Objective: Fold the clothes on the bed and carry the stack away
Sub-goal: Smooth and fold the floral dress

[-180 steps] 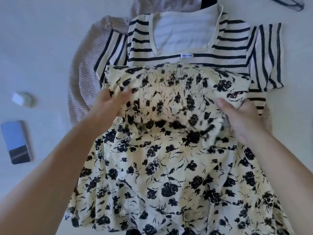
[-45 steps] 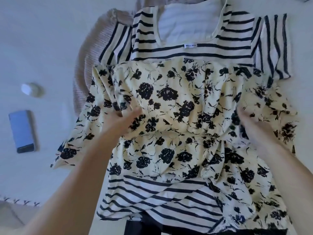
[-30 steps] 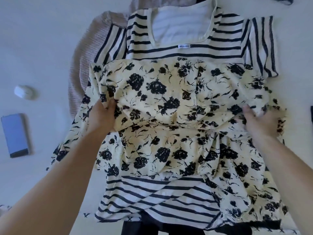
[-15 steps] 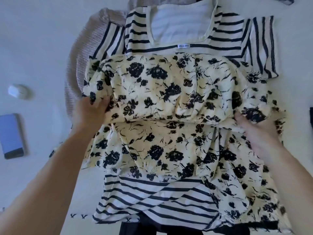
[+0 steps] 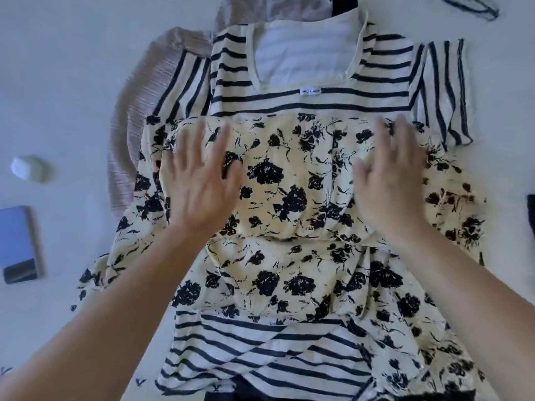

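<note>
Floral garment (image 5: 292, 195): spread folded at frame centre, laid over the striped top (image 5: 289, 102).
Left hand (image 5: 199, 186): pressed flat on it, fingers straight, splayed.
Right hand (image 5: 390, 183): likewise flat, fingers extended.
Phone (image 5: 18, 244): seen at left edge.

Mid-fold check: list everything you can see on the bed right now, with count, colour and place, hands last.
floral garment: 1, cream with black flowers, centre, folded over, on top of the striped top
striped top: 1, cream with dark stripes, under the floral garment, showing above and below it
ribbed fabric: 1, beige, under the striped top at left
phone: 1, blue-grey, left edge
small object: 1, white, left, above the phone
dark strap: 1, top right corner
bed sheet: 1, white, underneath everything
left hand: flat on the floral garment, fingers spread
right hand: flat on the floral garment, fingers spread
</note>
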